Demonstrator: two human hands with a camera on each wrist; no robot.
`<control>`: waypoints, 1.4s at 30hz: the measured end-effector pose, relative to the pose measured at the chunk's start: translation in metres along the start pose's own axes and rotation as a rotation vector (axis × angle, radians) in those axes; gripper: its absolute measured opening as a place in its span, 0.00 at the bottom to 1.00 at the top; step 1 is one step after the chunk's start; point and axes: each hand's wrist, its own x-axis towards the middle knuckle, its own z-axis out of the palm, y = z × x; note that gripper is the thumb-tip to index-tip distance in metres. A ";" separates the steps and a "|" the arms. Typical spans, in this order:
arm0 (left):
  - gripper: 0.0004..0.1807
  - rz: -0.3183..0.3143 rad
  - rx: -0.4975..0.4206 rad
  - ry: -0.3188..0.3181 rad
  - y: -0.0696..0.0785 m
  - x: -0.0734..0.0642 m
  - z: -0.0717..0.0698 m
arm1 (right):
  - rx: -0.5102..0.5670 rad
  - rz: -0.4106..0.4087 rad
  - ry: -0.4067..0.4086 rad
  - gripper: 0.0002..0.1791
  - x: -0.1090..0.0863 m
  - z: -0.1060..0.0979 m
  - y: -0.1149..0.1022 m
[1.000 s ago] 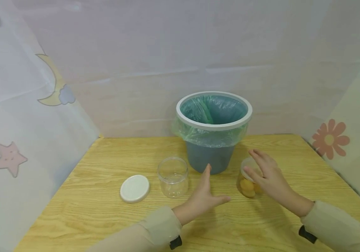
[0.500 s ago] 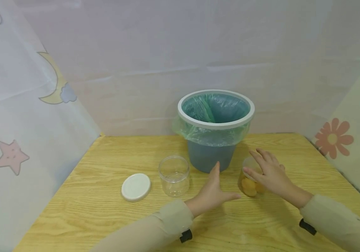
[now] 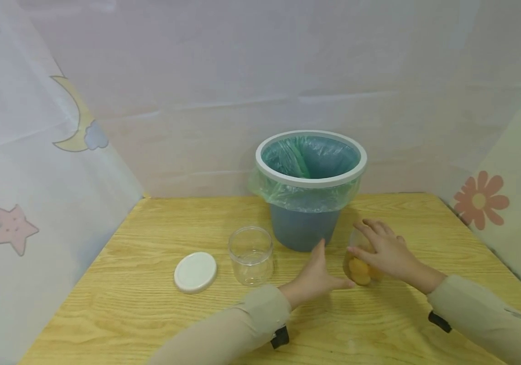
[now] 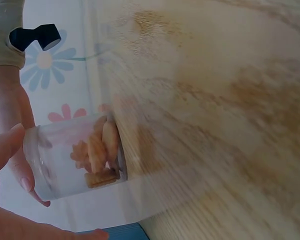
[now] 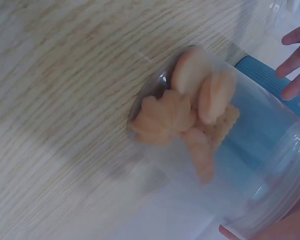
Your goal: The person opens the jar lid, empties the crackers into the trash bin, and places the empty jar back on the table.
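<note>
A clear jar (image 4: 60, 160) stands upright on the wooden table at right, with several cookies (image 4: 96, 152) in its bottom, one flower-shaped. My right hand (image 3: 390, 256) holds its upper part from above and the right, thumb at the near side and fingers over the far side. My left hand (image 3: 312, 281) is spread to the jar's left, thumb pointing at its base in the head view. In the right wrist view, the left hand's fingers (image 5: 297, 70) show beyond the jar. The palm of my right hand hides part of the jar's top.
Behind the hands stands a blue bin (image 3: 306, 225) with a white rim and a green liner. A second clear jar (image 3: 251, 266), open-topped, and a white lid (image 3: 195, 272) sit left on the wooden table (image 3: 151, 324). Printed cloth backs the table.
My left hand has moved rightward toward the cookie jar. My right hand has come in closer and its fingers have drawn round the jar's upper part.
</note>
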 end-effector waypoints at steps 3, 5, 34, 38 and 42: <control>0.58 -0.007 -0.012 -0.002 -0.003 0.002 0.001 | -0.042 -0.019 0.004 0.39 0.000 0.002 0.001; 0.57 -0.013 -0.016 0.001 -0.005 0.004 0.001 | -0.064 -0.033 0.008 0.39 0.000 0.003 0.001; 0.41 0.108 -0.239 -0.073 -0.001 0.055 0.036 | 0.117 0.004 -0.030 0.41 0.000 0.001 0.007; 0.42 0.207 -0.240 -0.085 -0.002 0.063 0.038 | 0.178 0.007 -0.026 0.43 -0.001 -0.002 0.010; 0.40 0.311 -0.234 -0.115 -0.002 0.070 0.038 | 0.253 0.031 -0.012 0.47 -0.004 -0.003 0.014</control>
